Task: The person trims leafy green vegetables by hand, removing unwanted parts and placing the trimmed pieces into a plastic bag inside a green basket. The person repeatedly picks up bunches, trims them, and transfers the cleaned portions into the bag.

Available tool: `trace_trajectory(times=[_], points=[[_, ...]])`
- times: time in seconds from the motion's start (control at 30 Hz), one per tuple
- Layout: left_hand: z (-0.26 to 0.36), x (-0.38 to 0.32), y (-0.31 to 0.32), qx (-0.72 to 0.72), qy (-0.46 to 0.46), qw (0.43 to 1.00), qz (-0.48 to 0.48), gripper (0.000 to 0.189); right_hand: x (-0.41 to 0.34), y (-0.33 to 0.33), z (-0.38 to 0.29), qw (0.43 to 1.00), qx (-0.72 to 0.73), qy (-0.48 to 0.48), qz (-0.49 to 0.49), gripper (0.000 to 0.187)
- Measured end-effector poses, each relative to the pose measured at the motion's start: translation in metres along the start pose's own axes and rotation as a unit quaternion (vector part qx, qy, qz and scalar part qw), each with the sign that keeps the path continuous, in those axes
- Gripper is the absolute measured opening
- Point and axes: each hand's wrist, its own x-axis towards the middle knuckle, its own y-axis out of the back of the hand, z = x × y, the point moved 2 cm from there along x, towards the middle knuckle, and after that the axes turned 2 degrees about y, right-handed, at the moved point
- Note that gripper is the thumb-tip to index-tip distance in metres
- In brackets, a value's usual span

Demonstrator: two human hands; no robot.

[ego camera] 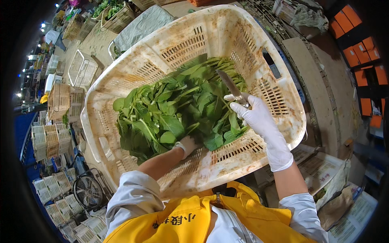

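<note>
Leafy green vegetables point(164, 103) lie heaped in a large white plastic basket point(222, 25) with slotted walls and brown stains, right before me. Among the leaves at the near side of the heap is my left hand point(187, 145), in a white glove; its fingers are partly hidden, so I cannot tell whether they grip anything. In my right hand point(258, 117), also gloved in white, is a knife point(232, 85). Its blade points up and to the left over the greens at the basket's right side, and my fingers cover most of its handle.
Plastic crates point(50, 139) stand stacked along the left, near a black floor fan point(88, 192). Past the basket are a sheet-covered load point(146, 27) and a crate of greens point(120, 19). Orange bins point(361, 54) line the far right. A person point(54, 38) is in the far left background.
</note>
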Motion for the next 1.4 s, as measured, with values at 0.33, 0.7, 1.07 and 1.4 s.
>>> trace_trajectory(times=[0.33,0.7,1.07,1.4], points=[[-0.024,-0.085,0.065,-0.146,-0.081,0.98,0.106,0.041,0.01,-0.001,0.014,1.0,-0.019,0.012,-0.005,0.025],[-0.061,-0.267,0.106,-0.763,-0.072,0.434,0.474,0.041,-0.011,-0.071,-0.027,0.991,-0.109,0.081,-0.015,0.022],[-0.058,-0.315,0.045,-0.865,0.057,0.199,0.458,0.025,-0.027,-0.236,-0.111,0.792,-0.378,0.477,-0.059,0.023],[-0.057,-0.325,0.018,-0.851,0.058,0.2,0.481,0.03,0.006,-0.251,-0.072,0.816,-0.439,0.372,-0.057,0.022]])
